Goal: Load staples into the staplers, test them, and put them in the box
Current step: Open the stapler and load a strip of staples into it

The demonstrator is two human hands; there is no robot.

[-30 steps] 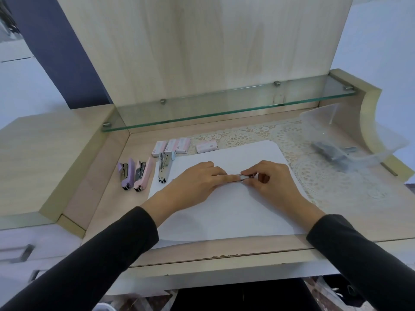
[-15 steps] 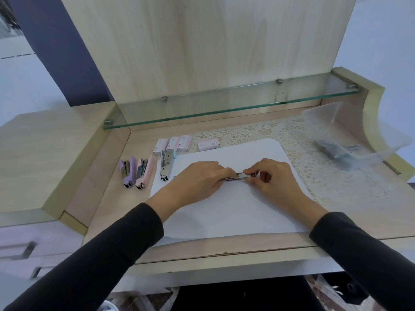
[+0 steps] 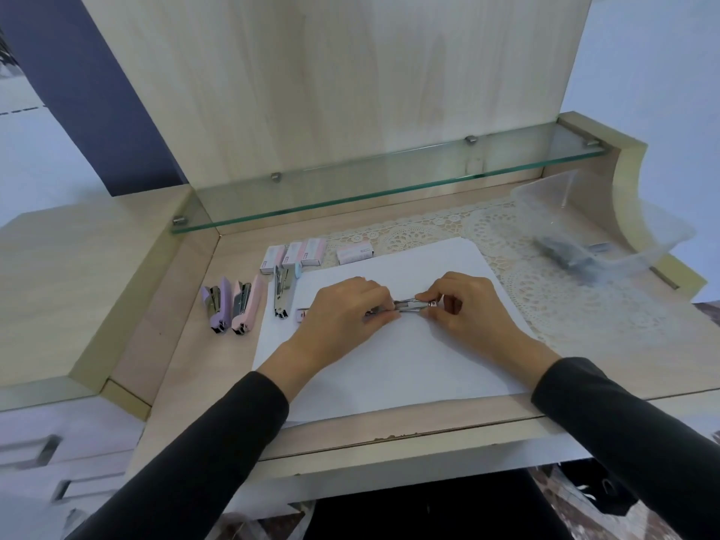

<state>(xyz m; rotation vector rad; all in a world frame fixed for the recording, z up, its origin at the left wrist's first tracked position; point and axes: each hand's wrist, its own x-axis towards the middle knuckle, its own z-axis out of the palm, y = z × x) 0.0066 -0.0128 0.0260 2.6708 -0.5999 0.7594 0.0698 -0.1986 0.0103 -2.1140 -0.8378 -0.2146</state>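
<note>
L hand (image 3: 343, 317) & R hand (image 3: 467, 305) both pinch the stapler (image 3: 409, 305); brace w/ L, seat staples flat w/ R.

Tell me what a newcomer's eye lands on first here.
The left hand and right hand meet mid-desk over the white paper, pinching a metal stapler between them. Left of the paper, a purple stapler and a pink stapler lie side by side. At the far right, a clear box holds what looks like a dark stapler.
</note>
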